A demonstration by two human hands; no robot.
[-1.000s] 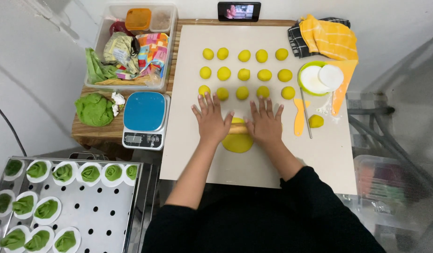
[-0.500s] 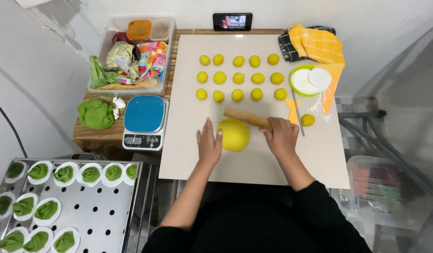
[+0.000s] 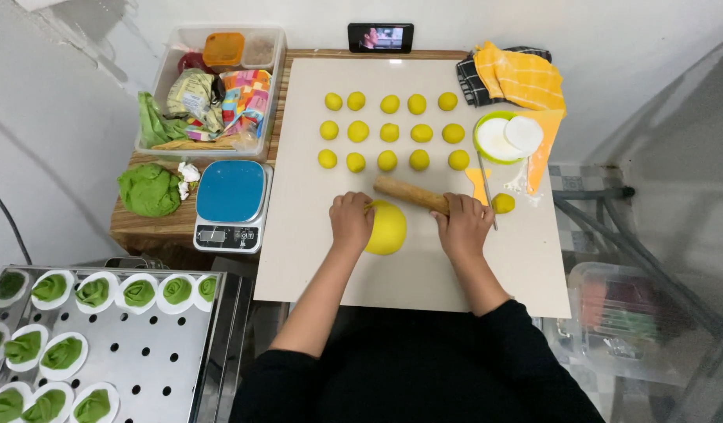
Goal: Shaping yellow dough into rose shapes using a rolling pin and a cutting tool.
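A flat yellow dough disc lies on a pale board on the table, between both hands. The left hand rests palm-down on the disc's left edge, fingers curled together. The right hand grips the right end of a wooden rolling pin, which lies tilted just above the disc. 15 dough balls sit beyond in 3 rows.

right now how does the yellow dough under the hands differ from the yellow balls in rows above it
The flattened dough disc is far wider and pressed flat; the small dough balls are round and untouched. The disc lies beside the rolling pin, touched by the left hand; the balls sit apart in rows. Both are yellow, on the same board.
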